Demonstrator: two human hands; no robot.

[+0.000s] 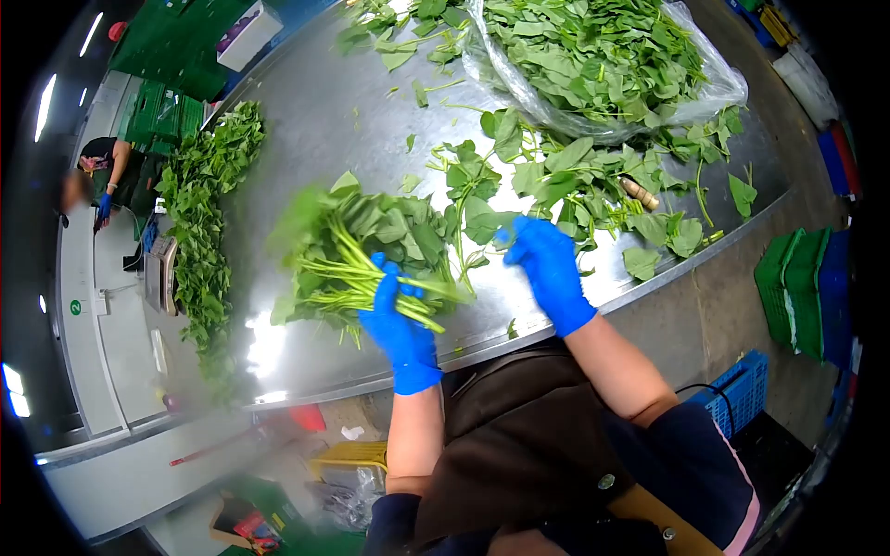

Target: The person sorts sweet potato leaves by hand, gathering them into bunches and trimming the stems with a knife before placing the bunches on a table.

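My left hand, in a blue glove, is closed around the pale stems of a bunch of leafy greens. The leaves fan out up and to the left, blurred at the edge. My right hand, gloved in blue too, is a short way to the right, over the metal table. Its fingers are curled together near a leaf; whether a small piece is pinched between them is not clear. Loose leafy stems lie just beyond the right hand, with a tan, ridged handle-like object among them.
A clear plastic bag full of greens lies open at the far right of the table. Bunched greens line the left edge beside a scale. Green crates stand on the floor at right. Another person is at far left.
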